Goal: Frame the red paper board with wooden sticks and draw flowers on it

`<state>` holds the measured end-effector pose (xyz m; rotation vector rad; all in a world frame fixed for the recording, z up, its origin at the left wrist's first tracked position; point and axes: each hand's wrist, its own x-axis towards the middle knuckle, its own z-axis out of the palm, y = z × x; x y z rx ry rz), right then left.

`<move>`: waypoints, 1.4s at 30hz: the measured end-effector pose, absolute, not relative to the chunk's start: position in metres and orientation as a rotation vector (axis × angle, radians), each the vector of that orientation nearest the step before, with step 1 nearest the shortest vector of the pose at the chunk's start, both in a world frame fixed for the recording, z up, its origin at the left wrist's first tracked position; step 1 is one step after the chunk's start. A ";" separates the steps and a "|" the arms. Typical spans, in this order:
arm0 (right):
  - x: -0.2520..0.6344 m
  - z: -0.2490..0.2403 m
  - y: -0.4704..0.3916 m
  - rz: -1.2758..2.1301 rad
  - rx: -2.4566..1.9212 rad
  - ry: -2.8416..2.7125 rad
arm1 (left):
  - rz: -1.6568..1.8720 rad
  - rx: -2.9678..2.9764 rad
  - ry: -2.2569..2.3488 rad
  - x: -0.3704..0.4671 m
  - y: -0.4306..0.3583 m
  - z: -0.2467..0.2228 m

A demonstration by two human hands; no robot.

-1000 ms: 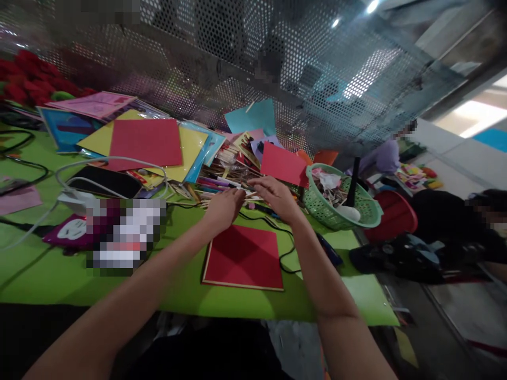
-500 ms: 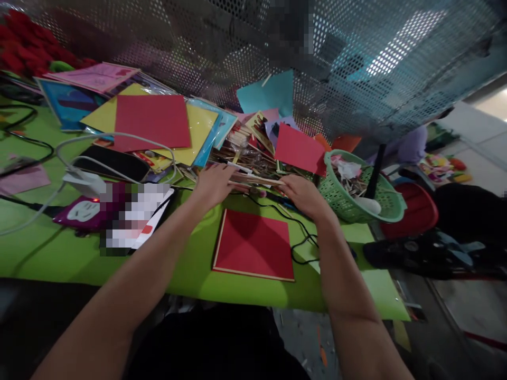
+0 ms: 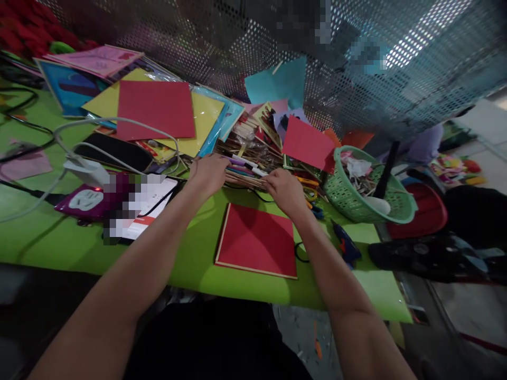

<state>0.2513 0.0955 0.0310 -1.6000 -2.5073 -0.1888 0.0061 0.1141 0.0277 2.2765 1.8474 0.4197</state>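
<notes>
My left hand (image 3: 209, 173) is closed on one end of a bundle of thin wooden sticks (image 3: 246, 181). At the other end, my right hand (image 3: 283, 188) has its fingers pinched round the same sticks. The sticks lie level between both hands, just above the table's far half. Right behind them are several marker pens (image 3: 240, 163), and a heap of loose sticks (image 3: 253, 146) lies farther back. Nearer to me, a red square card (image 3: 257, 240) with light wooden strips along its edges lies flat on the table.
A green basket (image 3: 343, 195) of scraps stands right, near a blue glue gun (image 3: 347, 247) and scissors (image 3: 311, 191). A purple power strip (image 3: 85, 200), white cable (image 3: 119, 125) and phone (image 3: 146, 203) lie left. Coloured cards (image 3: 158, 111) are piled behind, before a perforated metal panel (image 3: 222, 47).
My right hand has moved left, closer to my left hand. Marker pens and scissors show beside the sticks, and the glue gun has come out from behind my right forearm.
</notes>
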 end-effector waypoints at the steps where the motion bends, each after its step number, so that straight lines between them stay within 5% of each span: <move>1: 0.252 0.031 0.095 -0.203 -1.594 -2.504 | 0.425 2.280 1.845 0.006 0.114 0.027; 17: 0.298 0.063 0.034 -0.138 -1.402 -2.443 | 0.369 2.524 1.442 0.028 0.089 0.050; 42: 0.282 0.013 0.018 0.294 -1.443 -2.285 | -0.020 2.374 1.400 0.004 0.090 0.052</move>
